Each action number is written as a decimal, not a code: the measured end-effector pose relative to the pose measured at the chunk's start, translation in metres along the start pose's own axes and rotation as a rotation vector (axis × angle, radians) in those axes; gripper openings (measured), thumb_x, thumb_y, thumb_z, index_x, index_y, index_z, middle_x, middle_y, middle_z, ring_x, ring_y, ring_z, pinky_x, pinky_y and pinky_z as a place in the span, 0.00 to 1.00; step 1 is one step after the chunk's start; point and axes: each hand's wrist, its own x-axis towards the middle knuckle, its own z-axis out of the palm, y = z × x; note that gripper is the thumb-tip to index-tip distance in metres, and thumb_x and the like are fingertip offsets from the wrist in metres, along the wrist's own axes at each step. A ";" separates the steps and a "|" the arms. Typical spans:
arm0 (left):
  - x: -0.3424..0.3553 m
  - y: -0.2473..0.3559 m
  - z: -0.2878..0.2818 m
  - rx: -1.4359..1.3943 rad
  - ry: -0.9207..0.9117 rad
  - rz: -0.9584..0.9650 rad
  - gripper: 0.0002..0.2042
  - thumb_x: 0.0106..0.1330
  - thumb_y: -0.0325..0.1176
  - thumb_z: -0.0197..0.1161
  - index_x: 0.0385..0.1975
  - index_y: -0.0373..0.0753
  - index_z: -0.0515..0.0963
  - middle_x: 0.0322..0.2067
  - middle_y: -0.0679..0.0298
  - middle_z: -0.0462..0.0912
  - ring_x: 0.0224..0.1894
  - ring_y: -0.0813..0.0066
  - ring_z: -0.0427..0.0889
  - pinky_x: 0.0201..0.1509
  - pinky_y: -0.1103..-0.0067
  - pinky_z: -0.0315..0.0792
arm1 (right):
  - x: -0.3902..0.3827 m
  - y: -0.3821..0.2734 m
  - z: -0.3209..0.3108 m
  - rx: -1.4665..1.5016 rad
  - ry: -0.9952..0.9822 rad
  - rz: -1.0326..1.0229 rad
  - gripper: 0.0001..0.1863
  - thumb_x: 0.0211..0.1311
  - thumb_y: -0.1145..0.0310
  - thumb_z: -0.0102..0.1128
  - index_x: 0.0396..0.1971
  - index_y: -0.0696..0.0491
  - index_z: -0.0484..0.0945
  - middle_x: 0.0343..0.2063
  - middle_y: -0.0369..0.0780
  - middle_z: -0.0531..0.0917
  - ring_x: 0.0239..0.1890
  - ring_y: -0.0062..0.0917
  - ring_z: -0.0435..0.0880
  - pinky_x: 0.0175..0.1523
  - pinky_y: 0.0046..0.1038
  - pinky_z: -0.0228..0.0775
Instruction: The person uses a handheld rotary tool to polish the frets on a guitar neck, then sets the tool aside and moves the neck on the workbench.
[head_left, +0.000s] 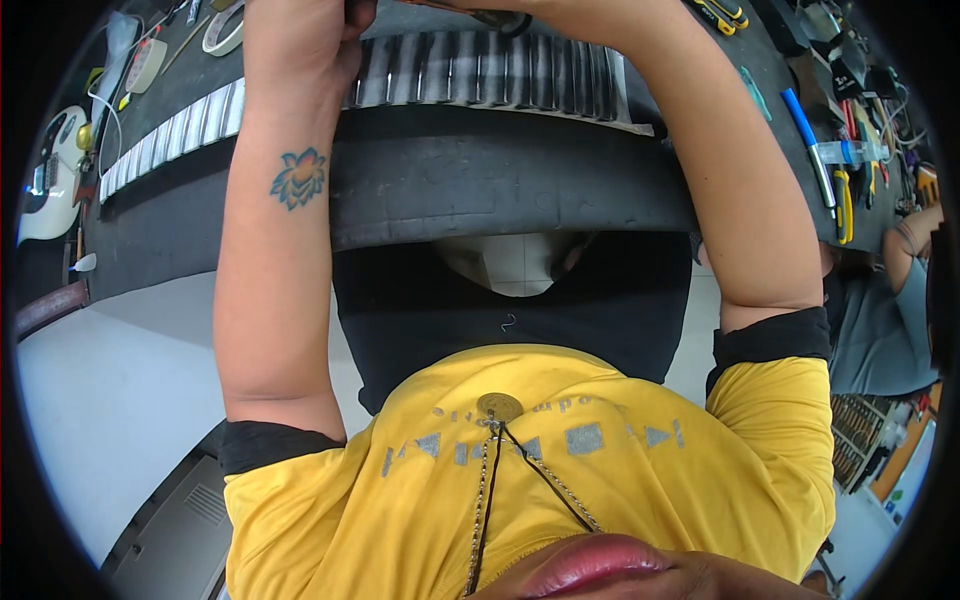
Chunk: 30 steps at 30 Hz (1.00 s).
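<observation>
Nearest, a yellow shirt [600, 395] printed with grey shapes fills the lower view, and a round pendant [500, 407] hangs over it on dark cords [486, 500]. Past it come black clothing [430, 300] over the lap and, in the gap there, pale floor tiles [505, 258]. At the right, a person in grey clothing [870, 330] sits close by.

Next is the near edge of a dark worktop [510, 195]. Both bare forearms stretch away over it; a lotus tattoo [300, 178] marks the left one. Across the worktop lies a long ribbed strip [490, 75] — silvery, its ridges in a row — which passes under the left forearm and shows on both sides of it. To the right lie a blue marker [798, 115] and a yellow-handled tool [845, 205].

Farthest, at the upper edge, are the hands. The left hand [342, 48] overlaps the strip in view; contact is unclear. The right hand [555, 10] is near the strip's far side, with a dark object [508, 21] just beside it. Both are largely cut off — I cannot tell whether either is clenched, released or grasping. A tape roll [222, 46] lies left of them, yellow-and-black pliers [718, 17] to their right.
</observation>
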 end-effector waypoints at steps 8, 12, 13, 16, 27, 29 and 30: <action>0.011 -0.014 -0.016 -0.433 -0.017 -0.223 0.09 0.65 0.39 0.69 0.32 0.42 0.79 0.22 0.69 0.81 0.13 0.85 0.70 0.14 0.88 0.60 | -0.005 0.003 0.000 -0.023 -0.001 -0.162 0.20 0.57 0.67 0.73 0.45 0.64 0.84 0.32 0.44 0.88 0.33 0.23 0.86 0.42 0.26 0.79; -0.003 0.002 -0.005 -0.017 -0.150 0.014 0.10 0.66 0.39 0.68 0.31 0.40 0.79 0.20 0.68 0.80 0.12 0.85 0.69 0.15 0.87 0.60 | -0.012 0.008 -0.004 -0.056 0.012 -0.174 0.20 0.55 0.65 0.74 0.42 0.64 0.84 0.32 0.45 0.88 0.33 0.26 0.87 0.42 0.28 0.79; -0.002 -0.001 -0.010 -0.011 -0.195 0.051 0.11 0.66 0.41 0.66 0.30 0.40 0.78 0.20 0.68 0.80 0.12 0.84 0.68 0.15 0.87 0.60 | -0.015 0.004 -0.005 -0.007 -0.003 -0.182 0.20 0.54 0.65 0.74 0.41 0.64 0.83 0.31 0.45 0.88 0.32 0.27 0.87 0.41 0.28 0.79; 0.034 -0.048 -0.066 -0.210 -0.346 -0.016 0.14 0.67 0.45 0.64 0.29 0.39 0.78 0.18 0.68 0.78 0.12 0.84 0.67 0.15 0.86 0.60 | -0.026 -0.014 0.008 -0.064 0.023 -0.254 0.20 0.52 0.65 0.75 0.39 0.64 0.82 0.29 0.45 0.87 0.31 0.28 0.87 0.41 0.28 0.79; -0.031 0.023 0.004 0.054 -0.272 -0.180 0.20 0.66 0.51 0.62 0.30 0.36 0.79 0.15 0.67 0.77 0.12 0.85 0.67 0.15 0.87 0.60 | -0.041 -0.033 0.006 -0.212 0.097 -0.297 0.23 0.47 0.66 0.76 0.38 0.65 0.78 0.27 0.48 0.85 0.28 0.29 0.86 0.36 0.27 0.78; -0.025 0.005 0.002 0.048 -0.276 -0.016 0.20 0.67 0.52 0.61 0.29 0.37 0.78 0.15 0.67 0.77 0.12 0.85 0.68 0.15 0.88 0.60 | -0.031 -0.063 -0.007 -0.198 -0.032 0.082 0.23 0.47 0.66 0.76 0.37 0.65 0.78 0.27 0.48 0.85 0.28 0.29 0.86 0.36 0.27 0.78; -0.025 0.003 0.003 0.052 -0.271 0.039 0.20 0.67 0.52 0.61 0.29 0.37 0.78 0.15 0.67 0.77 0.12 0.85 0.68 0.16 0.88 0.60 | -0.029 -0.070 -0.009 -0.190 -0.078 0.204 0.22 0.47 0.65 0.76 0.37 0.65 0.78 0.27 0.48 0.85 0.28 0.29 0.86 0.36 0.27 0.78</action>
